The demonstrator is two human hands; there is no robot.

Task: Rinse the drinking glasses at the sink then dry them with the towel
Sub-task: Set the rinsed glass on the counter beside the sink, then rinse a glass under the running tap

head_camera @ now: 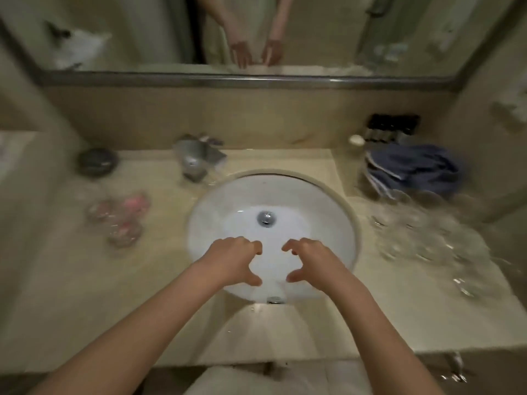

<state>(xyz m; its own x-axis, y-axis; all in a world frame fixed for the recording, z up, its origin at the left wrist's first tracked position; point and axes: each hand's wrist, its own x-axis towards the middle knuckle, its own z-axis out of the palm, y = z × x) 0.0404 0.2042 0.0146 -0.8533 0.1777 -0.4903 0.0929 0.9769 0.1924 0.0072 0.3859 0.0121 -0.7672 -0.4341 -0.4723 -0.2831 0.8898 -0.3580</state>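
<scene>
Both my hands hover over the white round sink [216,206], side by side and empty. My left hand [233,260] and my right hand [313,263] face each other with fingers loosely curled and thumbs spread apart. Several clear drinking glasses [427,238] stand blurred on the counter right of the sink, away from both hands. A blue towel [413,169] lies crumpled behind them at the back right. No water is visibly running.
A chrome faucet [194,161] stands at the sink's back left. Clear containers with pink contents [119,218] and a dark round dish [97,161] sit on the left counter. Small dark bottles [393,126] line the back right. A mirror [171,32] hangs above.
</scene>
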